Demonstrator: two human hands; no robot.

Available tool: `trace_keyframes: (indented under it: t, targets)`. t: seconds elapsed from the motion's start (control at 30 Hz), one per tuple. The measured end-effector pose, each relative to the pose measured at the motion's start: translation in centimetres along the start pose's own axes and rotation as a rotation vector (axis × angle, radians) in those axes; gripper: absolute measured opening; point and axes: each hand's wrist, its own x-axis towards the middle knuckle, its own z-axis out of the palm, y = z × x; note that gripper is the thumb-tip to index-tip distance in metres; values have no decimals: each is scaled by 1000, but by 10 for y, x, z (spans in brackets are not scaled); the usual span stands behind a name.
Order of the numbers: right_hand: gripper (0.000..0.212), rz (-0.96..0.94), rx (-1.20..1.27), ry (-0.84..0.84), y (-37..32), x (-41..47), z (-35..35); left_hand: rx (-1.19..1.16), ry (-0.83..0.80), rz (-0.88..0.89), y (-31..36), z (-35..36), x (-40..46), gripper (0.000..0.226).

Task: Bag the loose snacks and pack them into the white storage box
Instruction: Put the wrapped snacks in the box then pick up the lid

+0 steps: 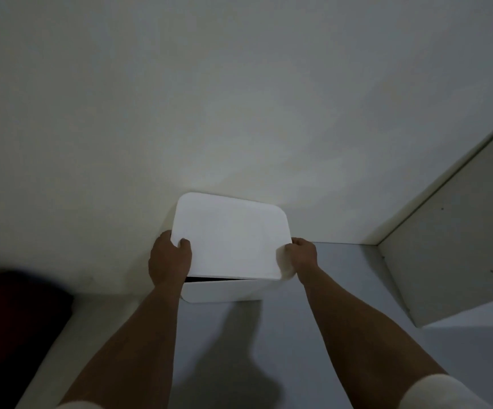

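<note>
The white storage box (221, 290) stands on the shelf against the wall, its lid (230, 240) on top, tilted, a dark gap at the near edge. We've got our left hand (170, 259) and right hand (304, 255) on the lid's opposite sides, fingers (184, 243) curled over its edges. No snacks in view.

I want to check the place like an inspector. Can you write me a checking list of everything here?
Surface: pale grey flat surface, the box stands on it against the wall.
Job's things: white rounded plastic storage box; white flat lid raised at the front, dark gap beneath. No snacks seen.
Clutter: dark red soft thing at left, blurred.
Hands: left hand and right hand grip the lid's sides.
Cables: nothing seen.
Surroundings: plain off-white wall; white panel at right.
</note>
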Motion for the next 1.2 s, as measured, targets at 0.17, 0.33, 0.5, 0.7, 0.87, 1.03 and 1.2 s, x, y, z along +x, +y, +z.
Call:
trace_keyframes:
  t: [0.17, 0.33, 0.5, 0.7, 0.87, 1.03, 1.2]
  targets:
    - [39, -2, 41, 20, 3, 2, 6, -48, 51, -55, -9, 3, 4, 33]
    - [35, -22, 98, 52, 8, 2, 9, -79, 30, -36, -19, 6, 6, 30]
    - [30, 9, 283, 62, 13, -5, 10, -154, 63, -76, -25, 8, 11, 28]
    - [32, -9, 259, 45, 22, 0, 16, -107, 53, -42, -29, 14, 15, 27]
    - [34, -53, 299, 59, 30, -7, 20, -74, 84, 27, -35, 21, 12, 33]
    - [34, -33, 352, 47, 37, -3, 21, -89, 50, 55, -32, 22, 22, 32]
    - [35, -44, 346, 62, 39, 2, 22, -68, 69, 102, -30, 26, 28, 32]
